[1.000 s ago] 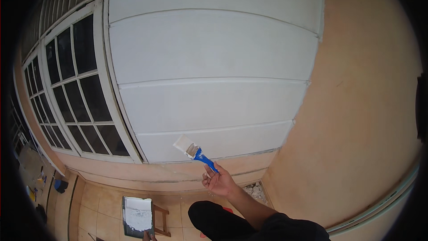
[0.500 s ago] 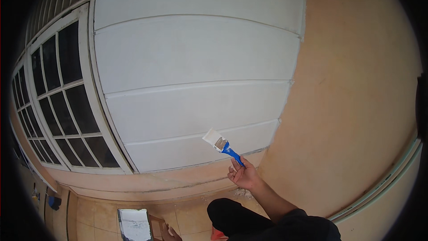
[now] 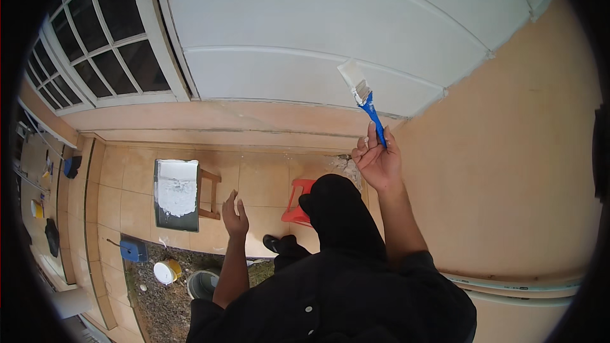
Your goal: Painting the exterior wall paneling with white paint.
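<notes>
Two bare hands are in view; the right hand (image 3: 379, 160) has its fingers clamped on the blue handle of a paintbrush (image 3: 367, 104), whose whitened bristles point up in front of the lowest part of a white panelled wall (image 3: 286, 25); whether they touch it cannot be told; the left hand (image 3: 236, 217) is empty, its fingers a little apart, near a wooden stool (image 3: 210, 176); a dark tray (image 3: 178, 221) holding white paint (image 3: 178, 190) appears to rest on that stool; a red stool (image 3: 297, 217) stands beside the person's knee; the step in hand looks to be brushing white paint onto the panels; the next move seems to call for a steady grip and light pressure, with the bristles kept off the peach wall (image 3: 508, 165).
</notes>
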The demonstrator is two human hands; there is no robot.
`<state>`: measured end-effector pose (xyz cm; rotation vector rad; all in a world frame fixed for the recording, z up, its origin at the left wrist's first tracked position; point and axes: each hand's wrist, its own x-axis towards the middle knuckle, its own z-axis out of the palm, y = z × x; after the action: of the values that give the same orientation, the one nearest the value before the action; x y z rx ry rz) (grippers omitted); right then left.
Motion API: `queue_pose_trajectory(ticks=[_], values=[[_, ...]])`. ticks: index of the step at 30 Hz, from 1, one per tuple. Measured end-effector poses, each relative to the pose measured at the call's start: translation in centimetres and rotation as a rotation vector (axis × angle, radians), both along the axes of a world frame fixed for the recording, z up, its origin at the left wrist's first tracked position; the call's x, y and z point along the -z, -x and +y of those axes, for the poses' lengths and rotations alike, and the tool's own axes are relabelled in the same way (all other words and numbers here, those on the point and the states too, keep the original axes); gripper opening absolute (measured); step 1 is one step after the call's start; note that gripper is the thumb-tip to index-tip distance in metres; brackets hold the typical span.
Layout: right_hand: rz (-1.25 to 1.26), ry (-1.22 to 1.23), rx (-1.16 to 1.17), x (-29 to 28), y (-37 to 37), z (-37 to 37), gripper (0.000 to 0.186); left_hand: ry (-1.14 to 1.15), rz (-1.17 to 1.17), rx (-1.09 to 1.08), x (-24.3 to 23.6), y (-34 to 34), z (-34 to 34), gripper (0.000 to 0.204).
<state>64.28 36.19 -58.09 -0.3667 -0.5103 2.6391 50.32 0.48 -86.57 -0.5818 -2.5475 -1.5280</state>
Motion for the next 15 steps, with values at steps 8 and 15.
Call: queue_pose_trajectory(ticks=[8,15], values=[[0.12,-0.017,-0.227,0.6,3.9,-1.9,0.032,-0.011,-0.014,-0.139,1.5,-0.7,-4.3,0.036],[0.183,-0.01,-0.472,3.0,6.5,-2.0,0.037,-0.487,-0.71,-0.353,16.2,-1.6,-6.5,0.044]])
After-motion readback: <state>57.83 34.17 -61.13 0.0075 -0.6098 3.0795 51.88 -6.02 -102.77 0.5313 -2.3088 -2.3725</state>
